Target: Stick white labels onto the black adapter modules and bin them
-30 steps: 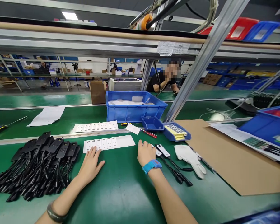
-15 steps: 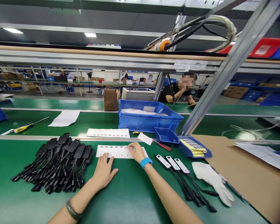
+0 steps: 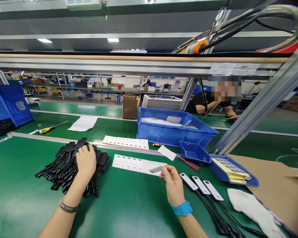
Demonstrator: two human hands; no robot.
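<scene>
My left hand (image 3: 85, 161) covers the black cables (image 3: 62, 167), grip impossible to tell, while my right hand (image 3: 174, 186) pinches a grey label (image 3: 155, 170) by its edge between its fingers (image 3: 164, 169), likely sparing the adhesive.

Factory assembly line: long green conveyor belts (image 3: 129, 211), blue plastic parts crate (image 3: 173, 135), grey aluminium frame rails (image 3: 114, 64), probably stock racks (image 3: 52, 82) blurred far behind.

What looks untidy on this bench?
A white glove lies crumpled by the cardboard; the black cable pile under the left hand is tangled, unlike three cables laid parallel beside the right hand pinching a label.
</scene>
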